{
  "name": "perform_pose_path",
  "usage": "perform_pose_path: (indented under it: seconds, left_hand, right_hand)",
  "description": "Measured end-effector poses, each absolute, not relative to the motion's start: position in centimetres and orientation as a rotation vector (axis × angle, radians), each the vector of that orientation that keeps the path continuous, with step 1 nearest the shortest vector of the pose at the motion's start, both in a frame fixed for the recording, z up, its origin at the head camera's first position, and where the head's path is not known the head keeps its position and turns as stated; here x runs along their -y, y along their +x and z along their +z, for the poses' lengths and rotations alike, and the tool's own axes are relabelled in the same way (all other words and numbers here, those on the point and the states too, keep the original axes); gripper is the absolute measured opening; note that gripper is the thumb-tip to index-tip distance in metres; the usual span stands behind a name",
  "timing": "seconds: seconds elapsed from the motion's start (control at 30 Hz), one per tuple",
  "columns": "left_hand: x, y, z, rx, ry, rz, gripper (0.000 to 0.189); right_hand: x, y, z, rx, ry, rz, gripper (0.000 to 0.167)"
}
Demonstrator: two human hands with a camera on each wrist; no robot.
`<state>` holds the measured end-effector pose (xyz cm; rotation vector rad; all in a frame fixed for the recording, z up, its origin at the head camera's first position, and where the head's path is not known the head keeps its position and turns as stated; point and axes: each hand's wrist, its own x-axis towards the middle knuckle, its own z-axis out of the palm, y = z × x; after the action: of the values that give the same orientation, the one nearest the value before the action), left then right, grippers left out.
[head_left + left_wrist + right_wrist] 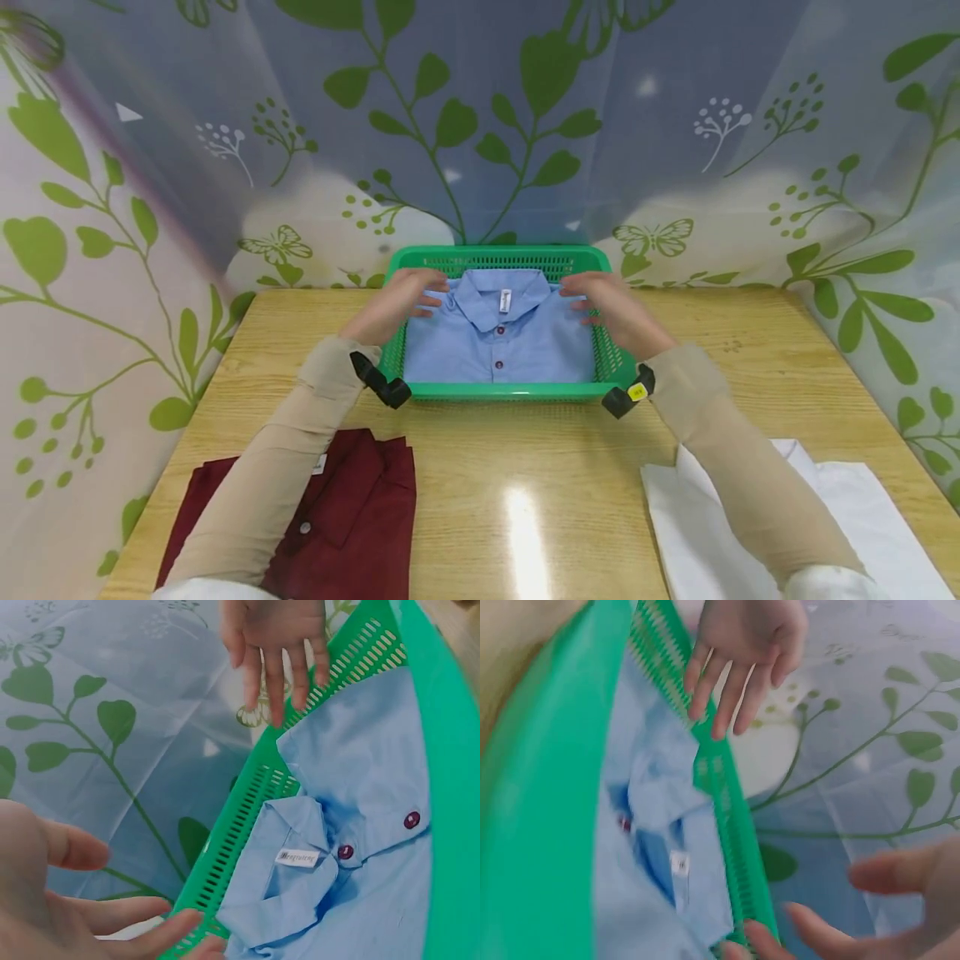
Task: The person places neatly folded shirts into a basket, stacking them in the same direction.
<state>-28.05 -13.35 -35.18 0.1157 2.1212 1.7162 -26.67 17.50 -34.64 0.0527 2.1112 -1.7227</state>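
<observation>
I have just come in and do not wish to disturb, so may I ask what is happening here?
A person's left hand and right hand hover, open, at the two sides of a folded blue shirt lying in a green basket. Neither hand grips anything. Nearer the person, a dark red shirt and a white shirt lie on the table.

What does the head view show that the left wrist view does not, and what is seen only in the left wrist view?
Only the head view shows the dark red shirt, the white shirt, the beige sleeves and the black wrist devices.

Only the left wrist view shows the palm of the right hand facing the camera, and some readable letters on the collar label.

Both show the blue shirt in the green basket, the left hand, the right hand and the leaf-patterned backdrop.
</observation>
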Motion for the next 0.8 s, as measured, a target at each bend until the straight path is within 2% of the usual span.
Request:
perform_pose_path:
  seconds: [0.2, 0.37, 0.5, 0.63, 0.8]
  left_hand:
    - [12.7, -29.0, -36.2, -2.064, 0.005, 1.527, 0.054]
    - [12.3, -29.5, -37.9, -2.096, -0.041, 1.426, 0.057]
    - [12.1, -29.4, -38.8, -2.1, -0.051, 1.429, 0.058]
    - [12.1, -29.4, -39.1, -2.114, -0.064, 1.417, 0.056]
    - [12.0, -29.6, -38.6, -2.129, -0.105, 1.388, 0.058]
  right_hand:
    - [-17.1, -28.6, -35.4, -2.066, 0.036, -1.36, 0.062]
    - [-16.8, -30.2, -36.2, -2.002, 0.05, -1.334, 0.061]
    - [-16.7, -31.0, -36.8, -1.974, 0.097, -1.329, 0.067]
    - [-16.7, -31.6, -37.3, -1.938, 0.144, -1.322, 0.072]
    - [-16.2, -31.7, -37.0, -2.018, 0.107, -1.262, 0.07]
